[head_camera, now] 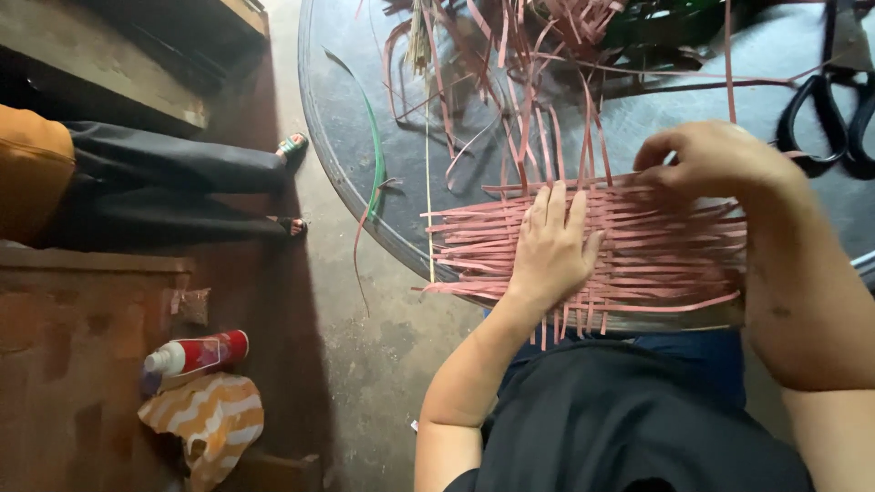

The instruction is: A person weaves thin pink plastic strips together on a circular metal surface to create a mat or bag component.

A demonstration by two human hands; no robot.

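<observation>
We look down at a partly woven mat of flat pink strips (629, 251), lying at the near edge of a round dark table (337, 137), just above our lap. Our left hand (551, 246) rests flat on the weave, palm down, fingers held together and pointing away from us, pressing the strips onto the table. Our right hand (706, 159) sits at the mat's far edge with its fingers curled, pinching the end of a pink strip there; exactly which strip we cannot tell. Loose ends stick out from the weave on every side.

Beyond the mat, a tangle of unwoven pink strips (538, 36) spreads across the table, with a single green strip (374, 137) curving along the left rim and a thin pale stick (427, 164) lying straight beside it. Black-handled scissors (825, 114) lie at the upper right.

On the concrete floor to the left, another person's legs in dark trousers (173, 187) stretch toward the table, feet in sandals. Nearer us, a red and white bottle (196, 355) lies on its side just above an orange and white striped cloth (210, 419).
</observation>
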